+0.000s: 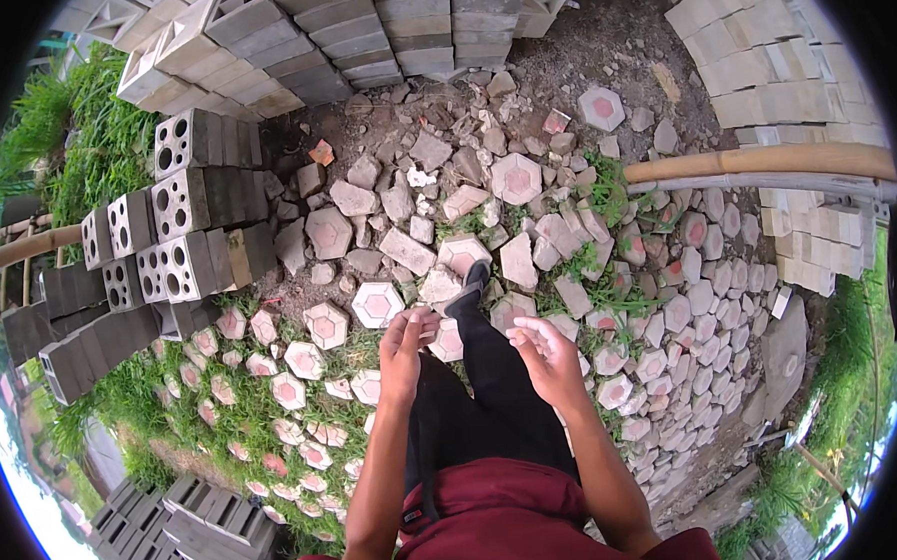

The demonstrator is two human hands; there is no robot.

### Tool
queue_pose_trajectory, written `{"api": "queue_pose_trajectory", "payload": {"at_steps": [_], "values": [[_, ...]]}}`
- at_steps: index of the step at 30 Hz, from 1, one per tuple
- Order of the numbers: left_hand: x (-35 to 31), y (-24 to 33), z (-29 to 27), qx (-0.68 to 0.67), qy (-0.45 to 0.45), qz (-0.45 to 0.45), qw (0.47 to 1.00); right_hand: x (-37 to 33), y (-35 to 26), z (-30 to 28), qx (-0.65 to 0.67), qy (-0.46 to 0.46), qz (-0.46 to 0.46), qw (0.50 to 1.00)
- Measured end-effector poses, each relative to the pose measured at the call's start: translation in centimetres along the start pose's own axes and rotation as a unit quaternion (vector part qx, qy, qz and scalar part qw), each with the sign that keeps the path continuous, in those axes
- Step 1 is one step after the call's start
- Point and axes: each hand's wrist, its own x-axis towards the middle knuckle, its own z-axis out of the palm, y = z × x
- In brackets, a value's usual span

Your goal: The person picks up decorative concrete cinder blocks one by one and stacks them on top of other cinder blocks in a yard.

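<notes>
Hexagonal paving block (pixel 378 305), one, whitish with a pinkish inner hexagon, on the ground ahead of me, just above my left hand (pixel 407 347) in the view; second hexagonal block (pixel 447 342), pink-centred, seen between my two hands and partly covered by my leg. Left hand: bare, raised above the ground, fingers loosely bent, thumb close to them with a narrow gap. Right hand (pixel 547 354): bare, at about the same height, fingers half curled, thumb parted from them in a moderately wide gap, well apart from the left. Black trousers (pixel 513 377), one pair, with a dark shoe (pixel 469 287) placed forward among the stones; maroon shirt (pixel 499 523) at the lower edge. Broken rubble (pixel 407 250), grey and buff, strewn ahead with further hexagons amongst it. Pavers (pixel 685 315), many, crowded together at the right; grass (pixel 154 403) growing between others at the left. Grey blocks with round holes (pixel 173 207), stacked at the left. Hollow concrete blocks (pixel 353 44), piled high at the far side; pale blocks (pixel 769 61), stacked at the upper right, with a bamboo pole (pixel 764 161) lying crosswise below
</notes>
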Motion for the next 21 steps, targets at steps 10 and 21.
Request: {"api": "queue_pose_trajectory", "payload": {"at_steps": [10,21], "values": [[9.0,11.9,6.7,0.012,-0.064,0.052,0.996,11.4,-10.9,-1.3,-0.071,0.008,-0.071,0.995],[37.1,24.3,10.2,-0.024,-0.078,0.056,0.995,34.8,-22.0,0.2,-0.199,0.027,-0.193,0.960]]}}
